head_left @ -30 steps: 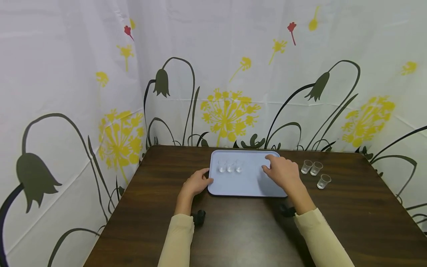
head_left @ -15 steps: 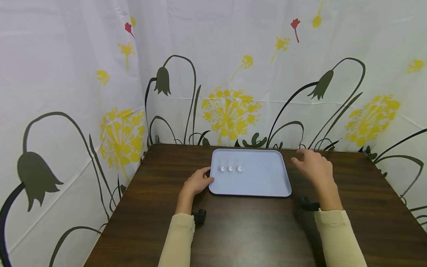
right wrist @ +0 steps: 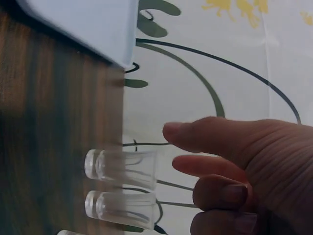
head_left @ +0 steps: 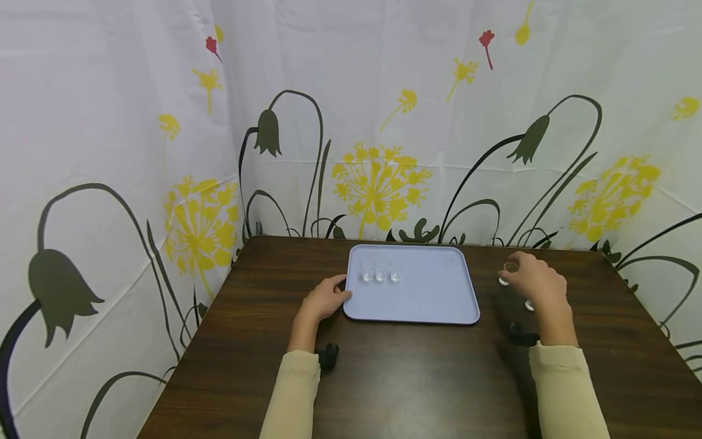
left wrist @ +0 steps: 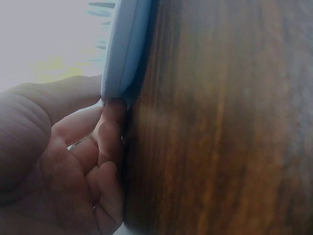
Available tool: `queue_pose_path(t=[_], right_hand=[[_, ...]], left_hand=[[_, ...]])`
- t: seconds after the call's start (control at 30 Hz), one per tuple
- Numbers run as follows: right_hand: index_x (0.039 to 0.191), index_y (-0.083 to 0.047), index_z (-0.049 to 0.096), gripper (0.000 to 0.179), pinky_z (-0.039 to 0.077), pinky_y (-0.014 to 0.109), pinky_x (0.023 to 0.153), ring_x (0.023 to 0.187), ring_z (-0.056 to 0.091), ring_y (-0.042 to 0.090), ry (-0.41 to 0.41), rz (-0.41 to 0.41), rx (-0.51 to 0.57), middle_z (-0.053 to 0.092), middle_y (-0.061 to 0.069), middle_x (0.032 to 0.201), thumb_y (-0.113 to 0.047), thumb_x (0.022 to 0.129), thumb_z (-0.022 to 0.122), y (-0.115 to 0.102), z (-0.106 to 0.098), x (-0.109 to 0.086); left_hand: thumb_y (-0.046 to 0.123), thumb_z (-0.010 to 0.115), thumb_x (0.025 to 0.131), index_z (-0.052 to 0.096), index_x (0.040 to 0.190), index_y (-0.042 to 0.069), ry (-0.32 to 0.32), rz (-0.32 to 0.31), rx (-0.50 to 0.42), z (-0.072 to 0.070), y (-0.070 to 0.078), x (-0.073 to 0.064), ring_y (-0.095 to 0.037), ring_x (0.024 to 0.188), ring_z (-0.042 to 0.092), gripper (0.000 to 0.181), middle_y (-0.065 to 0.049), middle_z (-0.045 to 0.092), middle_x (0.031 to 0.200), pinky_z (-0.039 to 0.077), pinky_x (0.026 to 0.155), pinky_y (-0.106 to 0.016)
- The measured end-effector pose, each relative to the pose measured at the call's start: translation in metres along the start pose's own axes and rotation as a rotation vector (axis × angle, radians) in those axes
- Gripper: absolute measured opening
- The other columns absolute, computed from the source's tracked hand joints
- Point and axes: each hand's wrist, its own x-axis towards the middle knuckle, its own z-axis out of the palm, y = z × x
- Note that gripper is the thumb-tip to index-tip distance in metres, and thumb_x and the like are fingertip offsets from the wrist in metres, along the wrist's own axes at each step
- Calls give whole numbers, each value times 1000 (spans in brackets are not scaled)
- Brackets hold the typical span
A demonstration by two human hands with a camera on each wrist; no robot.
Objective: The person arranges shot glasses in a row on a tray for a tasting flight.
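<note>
A pale blue tray point(head_left: 433, 296) lies on the table, with three small clear shot glasses point(head_left: 380, 276) in a row on its left part. My left hand point(head_left: 322, 300) holds the tray's left edge; the left wrist view shows the thumb at the rim point(left wrist: 111, 73) and fingers curled beneath. To the right of the tray, my right hand point(head_left: 536, 281) hovers at a shot glass point(head_left: 503, 281). In the right wrist view, its thumb and index finger stand apart just above the rims of two upright glasses point(right wrist: 127, 166), gripping neither. A third glass point(head_left: 529, 305) is mostly hidden by the hand.
The dark wooden table point(head_left: 395, 378) carries everything. Behind it hangs a white curtain point(head_left: 351, 73) with printed flowers, close to the table's back edge. A black wrist device point(head_left: 328, 357) sits below the left hand, another point(head_left: 522, 336) below the right.
My right hand has moved from above the tray's right side over to the loose glasses on the right. The left hand stays at the tray's left edge.
</note>
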Motion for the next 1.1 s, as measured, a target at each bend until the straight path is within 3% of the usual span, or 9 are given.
queue_pose_path(t=[0.23, 0.53, 0.73, 1.1], right_hand=[[153, 0, 50, 66, 48, 70, 87, 120, 61, 60, 22, 40, -4, 57, 37, 146, -42, 103, 63, 4, 6, 2], [154, 2, 48, 67, 49, 69, 85, 117, 62, 59, 6, 75, -2, 60, 37, 141, -41, 104, 62, 8, 8, 7], [153, 2, 48, 65, 49, 68, 84, 115, 63, 59, 17, 68, -8, 62, 37, 138, -39, 104, 62, 9, 13, 9], [148, -3, 53, 53, 49, 67, 81, 108, 65, 59, 57, 35, -3, 66, 34, 133, -31, 103, 62, 1, 23, 13]], left_hand=[[33, 67, 104, 55, 159, 16, 0, 2, -2, 1, 0, 1, -19, 75, 55, 59, -3, 64, 94, 37, 69, -35], [35, 66, 104, 55, 158, 14, -12, 44, 9, 3, -13, 18, -20, 74, 56, 59, -3, 64, 92, 40, 69, -37], [31, 67, 104, 55, 159, 14, -10, 7, -2, 0, -2, 5, -19, 75, 56, 58, -3, 64, 93, 38, 69, -34], [30, 66, 105, 54, 159, 14, 0, 6, 4, 0, 0, 0, -18, 74, 54, 58, -3, 62, 91, 37, 66, -32]])
